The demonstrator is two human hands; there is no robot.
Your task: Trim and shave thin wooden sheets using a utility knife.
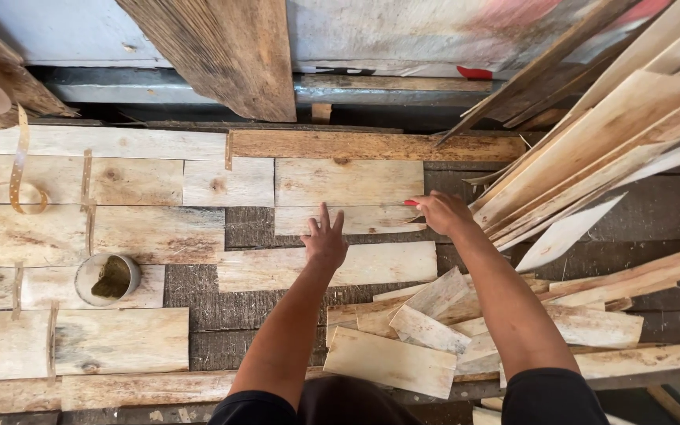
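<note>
- Seen from the head camera, the left hand (325,240) lies flat, fingers spread and empty, pressing on the lower edge of a pale, thin rectangular wood veneer sheet (348,220) laid on the dark work surface (198,303).
- The right hand (441,211) is closed around a small red-tipped tool (411,203) at the right end of that same sheet; what kind of tool it is cannot be told.
- The sheet sits mid-frame, just below a wider pale veneer piece (348,181) and above a long pale strip (328,267), near both.
- By its look the sheet is light, thin and brittle, likely to split along the grain; a flat palm on its face or a pinch at a long edge should suit it better than lifting by a corner.
- To the right, a leaning stack of long pale wood slats (592,149) crowds the right forearm.
- Below the arms, a loose heap of short veneer offcuts (426,330) overlaps untidily.
- At left, a round white container of brownish paste (108,278) rests on laid sheets, with curled perforated tan tape (19,169) further up.
- A weathered brown plank (222,55) leans at the top.
</note>
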